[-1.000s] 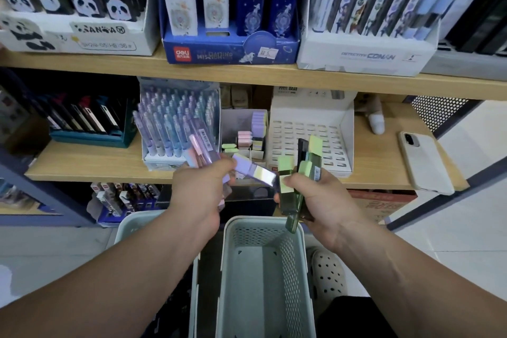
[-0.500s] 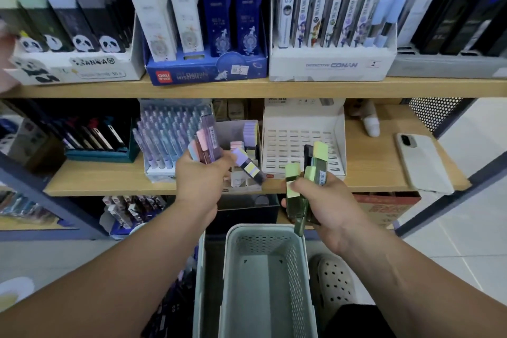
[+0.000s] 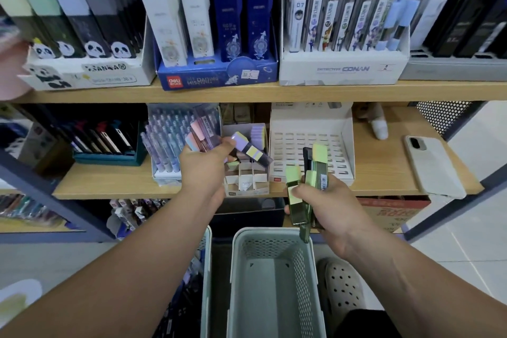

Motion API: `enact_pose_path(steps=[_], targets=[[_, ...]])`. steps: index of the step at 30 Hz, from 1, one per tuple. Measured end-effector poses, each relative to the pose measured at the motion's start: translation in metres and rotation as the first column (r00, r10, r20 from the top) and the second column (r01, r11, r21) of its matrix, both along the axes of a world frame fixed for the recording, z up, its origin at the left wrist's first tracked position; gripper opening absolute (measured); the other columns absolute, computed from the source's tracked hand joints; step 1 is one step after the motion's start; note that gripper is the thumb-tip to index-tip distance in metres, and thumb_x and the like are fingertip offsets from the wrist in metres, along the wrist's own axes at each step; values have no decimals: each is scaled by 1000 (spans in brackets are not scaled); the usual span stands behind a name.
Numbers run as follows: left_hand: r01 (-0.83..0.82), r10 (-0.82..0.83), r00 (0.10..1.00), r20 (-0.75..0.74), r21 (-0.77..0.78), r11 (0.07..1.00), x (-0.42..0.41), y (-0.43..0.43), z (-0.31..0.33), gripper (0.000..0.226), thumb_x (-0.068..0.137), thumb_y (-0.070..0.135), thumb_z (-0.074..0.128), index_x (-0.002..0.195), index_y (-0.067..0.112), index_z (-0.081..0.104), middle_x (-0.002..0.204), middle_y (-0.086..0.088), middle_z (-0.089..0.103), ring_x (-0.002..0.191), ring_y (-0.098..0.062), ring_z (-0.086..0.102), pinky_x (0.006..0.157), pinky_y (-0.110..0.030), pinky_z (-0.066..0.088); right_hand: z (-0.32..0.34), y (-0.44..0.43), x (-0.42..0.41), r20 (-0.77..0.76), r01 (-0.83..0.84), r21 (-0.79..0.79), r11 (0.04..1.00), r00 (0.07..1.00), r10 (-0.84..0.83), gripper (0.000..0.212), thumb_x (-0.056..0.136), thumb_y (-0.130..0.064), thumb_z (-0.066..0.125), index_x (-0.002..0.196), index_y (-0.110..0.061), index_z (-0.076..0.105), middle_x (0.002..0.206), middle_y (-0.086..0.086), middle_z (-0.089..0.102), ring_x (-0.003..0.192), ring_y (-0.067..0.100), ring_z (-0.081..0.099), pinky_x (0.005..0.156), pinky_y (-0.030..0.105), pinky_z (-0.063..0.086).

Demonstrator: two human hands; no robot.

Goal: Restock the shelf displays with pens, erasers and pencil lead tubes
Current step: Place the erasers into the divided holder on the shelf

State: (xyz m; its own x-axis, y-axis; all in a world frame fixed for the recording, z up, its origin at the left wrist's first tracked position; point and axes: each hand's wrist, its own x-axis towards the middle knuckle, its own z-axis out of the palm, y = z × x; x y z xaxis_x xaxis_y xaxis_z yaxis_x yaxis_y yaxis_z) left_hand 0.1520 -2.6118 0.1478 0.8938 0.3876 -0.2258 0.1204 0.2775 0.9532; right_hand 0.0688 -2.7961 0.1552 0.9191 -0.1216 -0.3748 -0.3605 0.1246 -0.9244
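Note:
My left hand [image 3: 204,166] grips a fan of pink and purple lead tubes [image 3: 203,133] and pinches one purple-capped lead tube [image 3: 251,149] over the small divided display box [image 3: 247,186] on the middle shelf. Lower and to the right, my right hand [image 3: 326,206] holds a bunch of green-capped lead tubes [image 3: 307,186] in front of the slotted white display tray [image 3: 310,151]. That tray's slots look bare.
A purple pen display [image 3: 167,143] stands left of the divided box. A white phone [image 3: 434,166] lies on the shelf [image 3: 109,184] at the right. A grey-green basket [image 3: 274,282] sits below my hands. The top shelf carries several display boxes.
My left hand has risen and moved forward with its tubes, over the divided box. The right hand has stayed almost still. The view has tilted up.

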Motion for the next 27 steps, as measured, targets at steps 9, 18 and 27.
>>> enact_pose_path(steps=[9,18,27], targets=[[38,-41,996,79,39,999,0,0,0,17,81,5,80,93,8,69,82,-4,73,61,-13,60,58,-25,48,0,10,-2,-5,-29,-14,999,1000,29,17,88,-1,65,101,-12,67,78,8,76,70,27,74,66,37,58],[174,-259,942,215,346,922,8,-7,-5,21,79,3,81,95,10,70,86,-8,76,83,-29,72,78,-42,61,-1,8,-5,-19,-34,-6,999,999,33,19,88,0,64,104,-11,67,84,10,76,74,30,75,62,34,60],[155,-310,943,119,668,728,22,-4,-13,14,78,18,82,83,25,70,76,5,70,74,-19,66,69,-35,57,0,1,-4,-34,-21,13,1000,999,21,21,88,-2,66,107,-11,67,88,12,77,73,28,75,54,29,55]])
